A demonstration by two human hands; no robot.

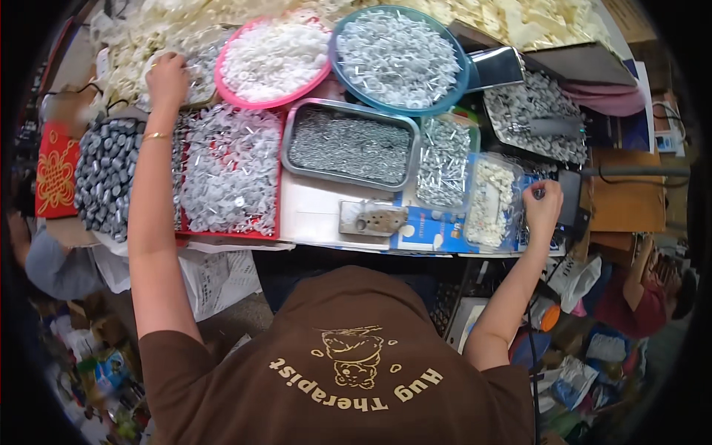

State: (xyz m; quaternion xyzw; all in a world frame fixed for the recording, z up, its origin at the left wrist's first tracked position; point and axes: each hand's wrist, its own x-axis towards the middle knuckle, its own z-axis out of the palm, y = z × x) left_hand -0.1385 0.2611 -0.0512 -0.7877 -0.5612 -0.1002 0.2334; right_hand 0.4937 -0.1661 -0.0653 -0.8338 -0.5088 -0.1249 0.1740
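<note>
My left hand point(169, 80) reaches to the far left with its fingers bent together. It is at the edge of a heap of cream plastic pieces point(122, 78), beside a tray of small grey parts point(202, 74). What its fingers hold, if anything, is hidden. My right hand point(543, 206) is at the right end of the table, thumb and fingers pinched together. A small dark thing seems to be between them, too small to name. Just left of it stands a clear tub of small cream parts point(491, 204). A black box-like device point(569, 196) stands on its right.
Across the table are a pink bowl point(220, 74) of white parts, a teal bowl point(463, 70) of clips with pins, a metal tin point(348, 178) of nails, and a red tray point(278, 211) of clips. Grey cylinders point(110, 178) lie left. A small metal block point(371, 219) sits near the front edge.
</note>
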